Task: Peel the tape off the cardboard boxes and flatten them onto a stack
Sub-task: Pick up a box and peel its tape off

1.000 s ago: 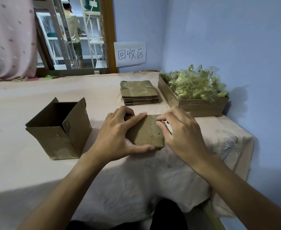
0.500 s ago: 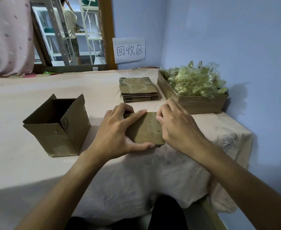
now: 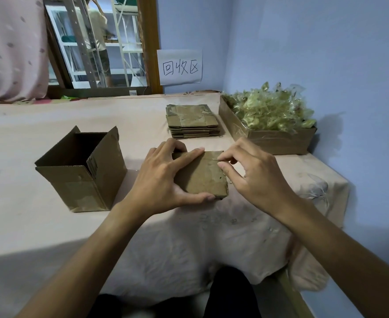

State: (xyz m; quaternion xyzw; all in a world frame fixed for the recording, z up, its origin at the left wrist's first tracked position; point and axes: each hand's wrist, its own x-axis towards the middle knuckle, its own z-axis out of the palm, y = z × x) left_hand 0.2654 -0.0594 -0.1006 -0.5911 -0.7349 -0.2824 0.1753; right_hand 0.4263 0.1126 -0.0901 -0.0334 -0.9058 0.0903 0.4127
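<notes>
A small closed cardboard box (image 3: 201, 174) sits on the cloth-covered table in front of me. My left hand (image 3: 163, 180) grips it from the left, thumb along its near edge and index finger laid across the top. My right hand (image 3: 253, 177) is at the box's right edge, thumb and forefinger pinching at a thin strip of tape on the top. Behind the box lies a stack of flattened boxes (image 3: 192, 121). An open-topped cardboard box (image 3: 83, 171) stands to the left.
A shallow cardboard tray (image 3: 278, 141) heaped with crumpled peeled tape (image 3: 269, 109) stands at the back right by the blue wall. A paper sign (image 3: 180, 67) hangs on the wall. The table (image 3: 28, 125) drops off at the right and near edges.
My right hand's fingers have lifted off the box's right side and now pinch at the tape on its top edge. The left hand keeps its grip on the box.
</notes>
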